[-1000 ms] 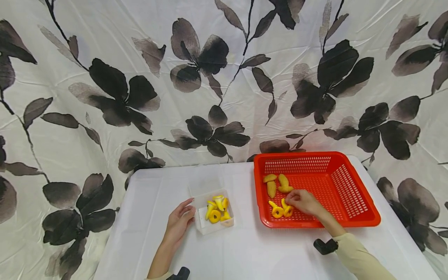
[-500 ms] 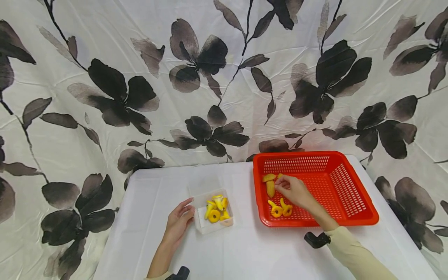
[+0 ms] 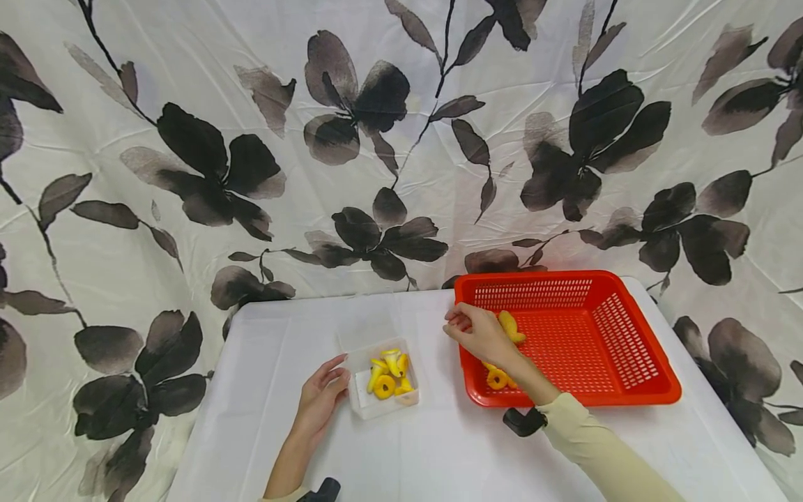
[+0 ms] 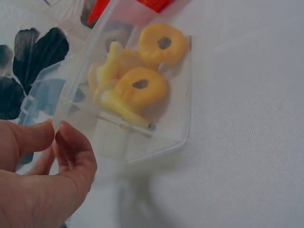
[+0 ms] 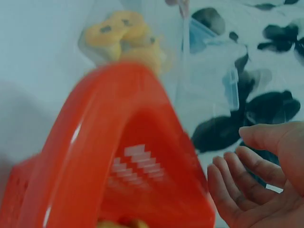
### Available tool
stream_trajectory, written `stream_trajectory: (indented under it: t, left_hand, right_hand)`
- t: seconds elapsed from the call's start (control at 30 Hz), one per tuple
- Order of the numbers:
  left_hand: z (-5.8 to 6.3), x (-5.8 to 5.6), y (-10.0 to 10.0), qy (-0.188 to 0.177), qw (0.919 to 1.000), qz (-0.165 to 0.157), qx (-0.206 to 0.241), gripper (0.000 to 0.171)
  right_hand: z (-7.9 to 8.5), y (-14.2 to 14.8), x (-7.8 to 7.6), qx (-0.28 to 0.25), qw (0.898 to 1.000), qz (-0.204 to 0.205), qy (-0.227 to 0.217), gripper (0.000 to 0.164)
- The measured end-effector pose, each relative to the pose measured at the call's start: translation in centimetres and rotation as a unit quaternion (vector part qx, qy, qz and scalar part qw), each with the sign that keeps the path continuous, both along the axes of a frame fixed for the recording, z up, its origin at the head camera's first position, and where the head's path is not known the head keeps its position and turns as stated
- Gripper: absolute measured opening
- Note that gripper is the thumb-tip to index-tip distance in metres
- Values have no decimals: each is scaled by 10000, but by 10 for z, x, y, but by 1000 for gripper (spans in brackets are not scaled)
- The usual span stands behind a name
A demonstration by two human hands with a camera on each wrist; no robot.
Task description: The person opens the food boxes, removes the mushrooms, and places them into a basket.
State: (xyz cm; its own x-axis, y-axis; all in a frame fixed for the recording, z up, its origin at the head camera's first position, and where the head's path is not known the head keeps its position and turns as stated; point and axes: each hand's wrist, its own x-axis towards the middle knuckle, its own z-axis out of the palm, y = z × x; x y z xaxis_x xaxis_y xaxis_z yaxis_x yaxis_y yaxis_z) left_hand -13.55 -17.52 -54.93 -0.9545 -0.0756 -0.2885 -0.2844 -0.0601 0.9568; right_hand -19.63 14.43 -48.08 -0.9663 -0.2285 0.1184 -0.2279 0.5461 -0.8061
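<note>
My left hand point(image 3: 318, 397) pinches the left rim of a clear plastic box point(image 3: 362, 401) between thumb and fingers, as the left wrist view shows up close. Several yellow mushrooms point(image 4: 141, 88) with dimpled caps lie inside the box. Its see-through lid point(image 5: 209, 90) hangs open at the back. My right hand point(image 3: 482, 333) is over the left rim of a red plastic basket point(image 3: 602, 341), fingers loosely bent with nothing between them in the right wrist view. Inside the basket, a tan mushroom point(image 3: 509, 324) and a yellow mushroom point(image 3: 497, 378) show around the hand and forearm, which cover the others.
A white cloth covers the table point(image 3: 433, 446), with the basket at the right and the box left of it. Behind the table hangs a floral curtain point(image 3: 439, 174). Black wrist cameras sit on both wrists.
My right hand has moved from the basket's yellow mushrooms up past the tan ones, then left over the basket's rim. My left hand keeps its place at the box.
</note>
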Motion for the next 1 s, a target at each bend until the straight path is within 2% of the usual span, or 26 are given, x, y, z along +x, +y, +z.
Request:
stream_trajectory:
  t: [0.13, 0.3, 0.67, 0.83, 1.0]
  left_hand:
    - [0, 0, 0, 11, 10000, 26, 57, 46]
    - [0, -1, 1, 9, 10000, 32, 41, 46]
    - [1, -1, 0, -29, 10000, 14, 34, 47]
    - [1, 0, 0, -77, 9999, 41, 93, 47]
    - [0, 0, 0, -32, 9999, 55, 136, 47]
  right_hand:
    - [1, -20, 0, 10, 9999, 125, 10, 19]
    - [-3, -41, 0, -73, 9985, 537, 62, 18]
    - [-18, -84, 7, 175, 9914, 1211, -462, 28]
    - [-24, -100, 10, 594, 9884, 1351, -356, 29]
    - [-29, -109, 15, 1287, 9812, 1409, 274, 24]
